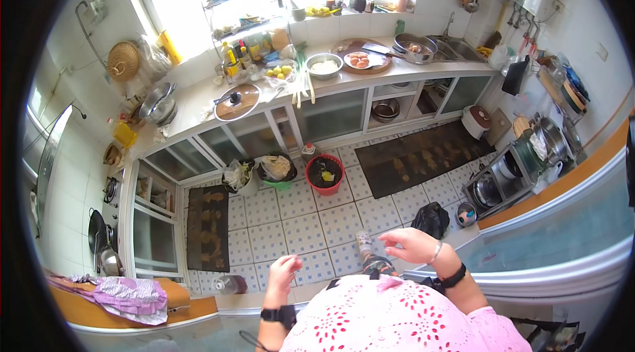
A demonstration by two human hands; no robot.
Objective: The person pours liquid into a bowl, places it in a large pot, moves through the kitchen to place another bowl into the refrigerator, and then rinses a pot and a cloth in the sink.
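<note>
My left hand (285, 272) is held before my body with fingers loosely bent and nothing in it. My right hand (412, 247) hangs over the doorway, also holding nothing, its thumb and fingers apart. Neither touches anything; the black plastic bag (430, 220) on the floor appears nearest my right hand. Across the kitchen, the counter (191, 109) carries a metal bowl of pale food (324, 65) and a plate of eggs (359, 60). A cleaver (379, 50) lies behind the eggs on a round wooden board (342, 47). A glass lid (243, 104) rests nearer the corner.
A red bin (325, 188) and two other waste containers stand along the cabinets. Dark mats (416, 158) cover parts of the tiled floor. Sliding glass doors (555, 262) flank me, a purple cloth (130, 297) hangs at left, and a pot rack (496, 178) stands at right.
</note>
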